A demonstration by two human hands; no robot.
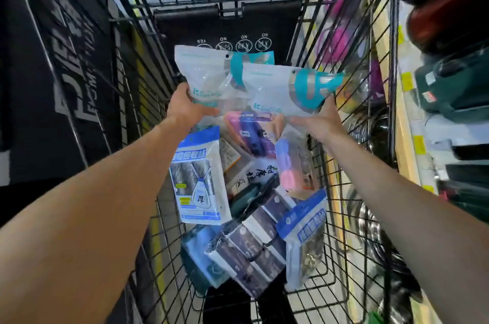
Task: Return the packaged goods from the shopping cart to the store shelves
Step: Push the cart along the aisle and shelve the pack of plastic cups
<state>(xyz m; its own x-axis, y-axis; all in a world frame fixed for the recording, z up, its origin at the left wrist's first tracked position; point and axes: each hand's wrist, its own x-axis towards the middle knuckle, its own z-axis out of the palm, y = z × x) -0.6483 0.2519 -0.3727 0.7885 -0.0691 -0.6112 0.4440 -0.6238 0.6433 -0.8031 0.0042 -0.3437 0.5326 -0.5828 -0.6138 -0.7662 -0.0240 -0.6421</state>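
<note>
Both arms reach into a black wire shopping cart [341,223]. My left hand [185,107] grips the lower edge of a clear white-and-teal packet [209,72], held up over the cart. My right hand [321,122] holds a second, matching teal packet [285,90] from below, overlapping the first on its right. Beneath them the cart holds several packaged goods: a blue-topped bag pack [197,178], another blue-topped pack [304,236], dark purple roll packs [254,244], a pink-and-blue pack [288,162] and a purple-orange pack [251,133].
Store shelves [412,154] with yellow price tags run along the right, stocked with dark bottles and appliances [455,80]. A black panel with white lettering [68,58] stands at the left. The cart's black child-seat flap [227,29] closes the far end.
</note>
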